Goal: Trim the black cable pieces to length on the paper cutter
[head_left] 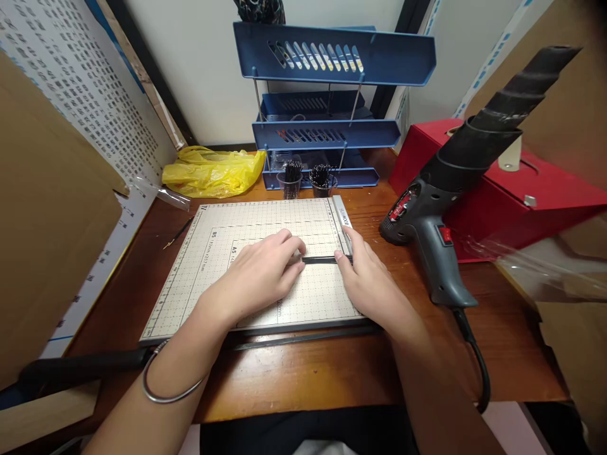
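Note:
A small bundle of thin black wires [322, 260] lies crosswise on the cream gridded board of a paper cutter [265, 221]. My left hand [265, 268] pinches the bundle's left end between thumb and fingers. At the other end, my right hand [370, 272] presses it with the thumb, its fingers over the board's right edge strip [340, 212]. Along the board's near side runs the cutter arm, its black handle [90, 363] to the left. Behind the board, two clear cups [289, 186] hold many similar black wires.
Blue stacked trays [327, 134] stand at the back, a yellow plastic bag [213, 174] to their left. At the right, a heat gun [436, 221] with a cord leans on a red box [535, 189]. A thin dark tool [179, 232] lies left of the board.

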Demonstrator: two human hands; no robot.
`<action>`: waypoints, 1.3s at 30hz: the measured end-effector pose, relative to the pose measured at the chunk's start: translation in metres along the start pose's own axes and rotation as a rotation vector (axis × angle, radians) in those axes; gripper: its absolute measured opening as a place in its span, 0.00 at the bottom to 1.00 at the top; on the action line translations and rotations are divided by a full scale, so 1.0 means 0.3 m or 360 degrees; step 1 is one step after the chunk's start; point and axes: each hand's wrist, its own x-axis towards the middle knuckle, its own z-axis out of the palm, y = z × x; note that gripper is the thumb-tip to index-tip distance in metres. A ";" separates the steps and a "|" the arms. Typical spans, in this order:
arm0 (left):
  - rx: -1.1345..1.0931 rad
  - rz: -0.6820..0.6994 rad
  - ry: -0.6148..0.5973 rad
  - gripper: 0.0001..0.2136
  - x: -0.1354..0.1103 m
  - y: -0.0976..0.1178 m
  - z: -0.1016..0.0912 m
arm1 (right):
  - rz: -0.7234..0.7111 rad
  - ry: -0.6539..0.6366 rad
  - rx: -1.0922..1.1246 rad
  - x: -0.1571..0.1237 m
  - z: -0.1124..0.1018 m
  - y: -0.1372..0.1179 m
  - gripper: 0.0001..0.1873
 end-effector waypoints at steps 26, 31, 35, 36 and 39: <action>0.0499 0.0195 0.0230 0.29 -0.038 0.136 0.116 | -0.0038 0.0009 0.0021 0.000 0.012 0.014 0.32; 0.0458 0.0252 0.0253 0.28 -0.046 0.155 0.177 | -0.0069 0.0035 0.0052 0.002 0.015 0.021 0.31; 0.0397 0.0252 0.0182 0.31 -0.044 0.154 0.178 | -0.0066 0.0047 0.0049 0.005 0.016 0.023 0.31; 0.0387 0.0247 0.0166 0.32 -0.044 0.155 0.178 | -0.0065 0.0046 0.0042 0.006 0.016 0.023 0.31; 0.0362 0.0250 0.0137 0.34 -0.042 0.156 0.180 | -0.0061 0.0034 0.0032 0.007 0.015 0.022 0.32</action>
